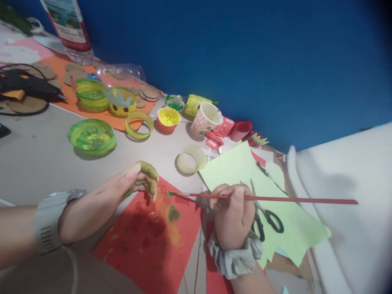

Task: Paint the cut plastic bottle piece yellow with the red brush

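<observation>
My right hand, fingers closed, grips a long thin red-handled paintbrush. The brush points left, and its bristles carry green paint above a red paper sheet. That sheet is smeared with yellow, orange and dark marks and has a green blot. My left hand is cupped over the sheet's upper edge, its fingers loosely bent and coated in olive-green paint, with nothing visible in it. Between the hands and the paint cups stands a plain pale cardboard ring. Scissors with black handles lie beside my right hand.
Behind are a yellow paint cup, a green paint cup and a patterned paper cup. Painted rings and a green-yellow bowl stand left, near a glue gun and bottle. Pale green paper lies right, before a blue wall.
</observation>
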Available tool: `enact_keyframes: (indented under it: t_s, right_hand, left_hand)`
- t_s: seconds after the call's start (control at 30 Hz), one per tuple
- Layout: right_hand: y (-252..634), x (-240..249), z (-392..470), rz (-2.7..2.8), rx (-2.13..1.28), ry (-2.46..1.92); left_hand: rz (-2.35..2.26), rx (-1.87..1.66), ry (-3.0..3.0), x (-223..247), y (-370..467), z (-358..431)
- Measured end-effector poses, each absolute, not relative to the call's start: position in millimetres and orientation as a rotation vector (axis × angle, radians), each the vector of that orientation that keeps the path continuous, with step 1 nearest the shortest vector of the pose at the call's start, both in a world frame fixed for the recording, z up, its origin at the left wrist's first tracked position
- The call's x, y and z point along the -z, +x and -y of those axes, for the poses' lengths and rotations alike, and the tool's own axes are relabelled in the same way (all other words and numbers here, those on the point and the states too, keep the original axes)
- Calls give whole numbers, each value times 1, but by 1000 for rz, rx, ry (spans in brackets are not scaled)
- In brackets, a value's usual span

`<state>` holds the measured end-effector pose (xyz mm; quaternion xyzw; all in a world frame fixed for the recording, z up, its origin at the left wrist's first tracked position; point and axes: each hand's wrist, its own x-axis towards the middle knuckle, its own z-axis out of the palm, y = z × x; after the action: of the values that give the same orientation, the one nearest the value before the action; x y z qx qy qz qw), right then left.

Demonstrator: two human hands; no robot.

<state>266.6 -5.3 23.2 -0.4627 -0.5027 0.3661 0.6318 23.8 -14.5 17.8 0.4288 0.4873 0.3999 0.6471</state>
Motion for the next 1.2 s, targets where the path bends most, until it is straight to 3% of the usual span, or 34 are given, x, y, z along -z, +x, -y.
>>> enact_keyframes:
  t_s: [0.23,1.2]
  right_hand:
    - [268,-21,6,1144,-890,-1093]
    - [272,-21,2,1163,-1219,-1049]
  left_hand:
    - [-847,-864,908,-46,32,13]
    - [-880,-789,918,-43,31,12]
